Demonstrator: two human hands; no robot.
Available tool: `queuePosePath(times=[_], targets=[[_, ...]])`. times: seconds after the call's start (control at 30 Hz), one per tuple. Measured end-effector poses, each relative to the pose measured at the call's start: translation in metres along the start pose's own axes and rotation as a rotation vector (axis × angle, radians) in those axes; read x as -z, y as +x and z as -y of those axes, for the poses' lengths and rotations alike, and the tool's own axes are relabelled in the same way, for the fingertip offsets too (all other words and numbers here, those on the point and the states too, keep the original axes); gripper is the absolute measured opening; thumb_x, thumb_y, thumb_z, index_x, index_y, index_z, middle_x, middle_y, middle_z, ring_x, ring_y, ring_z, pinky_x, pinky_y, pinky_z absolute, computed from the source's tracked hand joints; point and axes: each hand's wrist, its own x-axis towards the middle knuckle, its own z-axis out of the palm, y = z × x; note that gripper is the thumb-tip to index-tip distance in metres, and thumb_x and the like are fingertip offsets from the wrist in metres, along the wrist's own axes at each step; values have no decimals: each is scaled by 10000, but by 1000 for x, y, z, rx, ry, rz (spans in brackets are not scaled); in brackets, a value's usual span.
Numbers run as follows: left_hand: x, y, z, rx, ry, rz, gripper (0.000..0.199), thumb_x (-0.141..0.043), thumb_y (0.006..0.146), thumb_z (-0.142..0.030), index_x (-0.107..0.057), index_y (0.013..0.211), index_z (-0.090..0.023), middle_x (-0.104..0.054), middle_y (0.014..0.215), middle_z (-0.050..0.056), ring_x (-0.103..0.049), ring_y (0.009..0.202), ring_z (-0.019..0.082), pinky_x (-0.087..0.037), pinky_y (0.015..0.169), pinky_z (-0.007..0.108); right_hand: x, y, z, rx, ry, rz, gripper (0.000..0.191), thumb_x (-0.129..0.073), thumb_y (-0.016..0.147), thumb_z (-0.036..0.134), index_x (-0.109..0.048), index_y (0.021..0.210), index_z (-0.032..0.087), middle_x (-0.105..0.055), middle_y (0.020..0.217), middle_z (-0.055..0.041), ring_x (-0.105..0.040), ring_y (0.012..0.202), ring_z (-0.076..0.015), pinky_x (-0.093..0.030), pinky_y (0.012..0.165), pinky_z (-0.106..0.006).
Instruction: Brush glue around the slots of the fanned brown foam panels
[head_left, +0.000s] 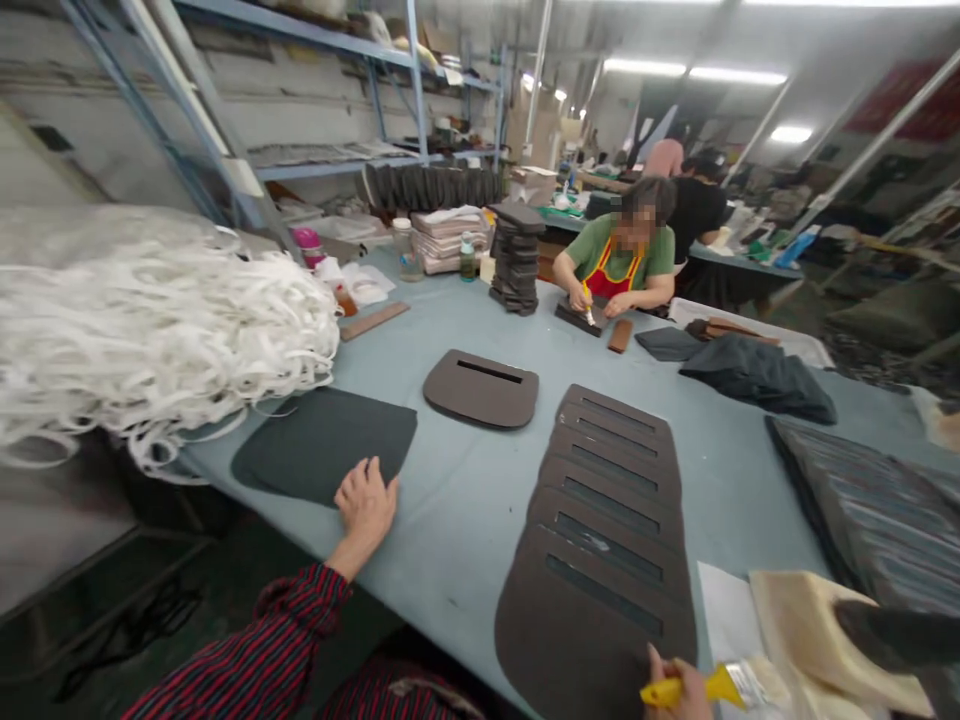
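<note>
The left hand [366,507] rests flat and palm-down, while the right hand [679,692] curls shut.

Room on the worktop [457,530] between left hand [366,505] and right hand [686,692], slotted panel [600,560] just ahead of the brush [709,686], dark pad [322,445] just beside the left, white strap pile [150,340] beyond it

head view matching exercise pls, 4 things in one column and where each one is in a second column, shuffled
Things:
1. yellow-handled brush
2. left hand
3. pile of white strips
4. stack of dark pieces

Places:
A. on the table near the green-shirted co-worker
B. gripped in the right hand
C. heaped at the table's left end
D. resting on the table beside the dark grey pad

Pairs: 1-B, 2-D, 3-C, 4-A
</note>
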Motion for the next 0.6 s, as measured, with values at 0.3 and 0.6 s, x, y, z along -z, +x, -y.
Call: queuePosePath(times=[0.3,0.6], targets=[[4,30,43,-148,-212,436,371,-478,805,-558,-658,848,-236,-689,794,2,-625,756,167,-431,683,231,-27,-14,173,212,239,377,326,-441,949,455,-537,759,208,-550,623,6,-502,514,-115,-363,530,-223],[1,-64,-13,-365,-588,905,435,-459,816,-570,-636,1040,-241,-692,1073,21,-617,1017,215,-462,929,307,-71,-36,281,200,130,829,281,-606,758,266,-479,1006,234,-578,842,-15,-546,661,-177,-392,576,-244]])
